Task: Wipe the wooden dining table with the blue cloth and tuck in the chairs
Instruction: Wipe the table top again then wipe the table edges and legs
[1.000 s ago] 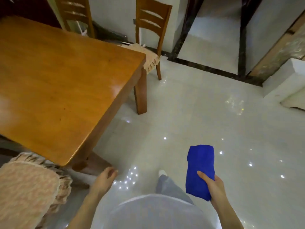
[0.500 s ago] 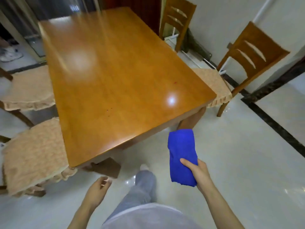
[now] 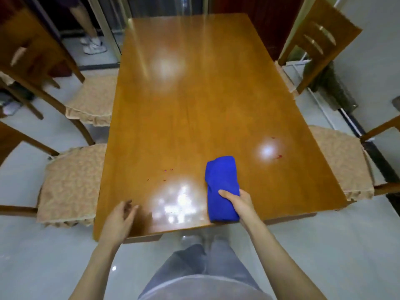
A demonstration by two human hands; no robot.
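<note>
Right hand (image 3: 239, 205) grips the bunched blue cloth (image 3: 221, 182), left hand (image 3: 119, 219) relaxed open; so narrow a pad may skip red specks (image 3: 279, 156) on the counter (image 3: 194, 105).

chairs (image 3: 71, 182) flank table (image 3: 194, 94) both sides

Wide tabletop (image 3: 194, 109) open ahead; 2 left chairs (image 3: 71, 182), 2 right chairs (image 3: 342, 161) crowd sides.

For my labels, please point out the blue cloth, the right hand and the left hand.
blue cloth (image 3: 221, 180), head view, upper folded part.
right hand (image 3: 238, 204), head view, back of hand.
left hand (image 3: 118, 219), head view, back of hand.
</note>
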